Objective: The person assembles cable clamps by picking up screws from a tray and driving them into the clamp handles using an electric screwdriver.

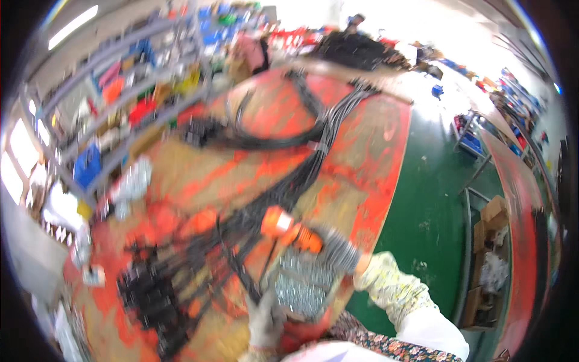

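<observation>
My right hand (335,248), in a grey glove, is wrapped round an orange power screwdriver (292,232). A long thin bit (269,260) points down from its head toward my left hand (266,324). That hand, also gloved, is closed on the end of a black cable (242,274) near the table's front edge. Beside both hands stands a tray of small shiny metal pieces, perhaps screws (300,297), split into two parts. A long bundle of black cables (283,187) runs away across the table, with black connectors (145,286) fanned out at its near left end. Motion blurs the fine detail.
The table top (380,163) is worn brown with red patches. Clear plastic bags (134,180) lie along its left edge, by loaded shelves (114,114). Green floor (422,199) runs along the right, with cardboard boxes (491,223) under another bench. Another person (250,53) stands farther back.
</observation>
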`<action>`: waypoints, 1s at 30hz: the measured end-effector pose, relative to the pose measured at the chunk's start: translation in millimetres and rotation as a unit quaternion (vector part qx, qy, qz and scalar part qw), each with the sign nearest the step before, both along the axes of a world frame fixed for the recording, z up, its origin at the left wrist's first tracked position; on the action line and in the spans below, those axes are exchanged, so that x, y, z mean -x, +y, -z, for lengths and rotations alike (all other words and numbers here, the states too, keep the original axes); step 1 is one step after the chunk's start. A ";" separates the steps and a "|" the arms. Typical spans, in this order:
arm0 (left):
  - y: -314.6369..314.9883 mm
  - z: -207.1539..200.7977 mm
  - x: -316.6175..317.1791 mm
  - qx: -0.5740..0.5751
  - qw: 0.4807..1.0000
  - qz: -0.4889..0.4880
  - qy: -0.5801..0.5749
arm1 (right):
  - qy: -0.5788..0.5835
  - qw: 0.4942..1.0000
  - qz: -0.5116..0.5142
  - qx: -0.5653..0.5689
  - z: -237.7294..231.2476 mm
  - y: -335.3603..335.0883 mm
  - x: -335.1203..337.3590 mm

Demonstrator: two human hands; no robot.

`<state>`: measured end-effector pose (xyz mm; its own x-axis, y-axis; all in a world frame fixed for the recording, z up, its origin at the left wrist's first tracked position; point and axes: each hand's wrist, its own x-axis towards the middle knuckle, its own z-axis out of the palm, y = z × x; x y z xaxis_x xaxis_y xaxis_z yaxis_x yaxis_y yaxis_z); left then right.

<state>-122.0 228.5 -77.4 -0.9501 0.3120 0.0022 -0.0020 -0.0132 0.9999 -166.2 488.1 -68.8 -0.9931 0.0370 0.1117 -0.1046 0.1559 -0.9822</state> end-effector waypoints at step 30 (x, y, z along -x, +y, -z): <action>10.8 -37.8 -7.1 -0.205 0.915 -0.124 -0.325 | 0.171 0.929 0.076 0.320 -57.2 -55.5 -41.4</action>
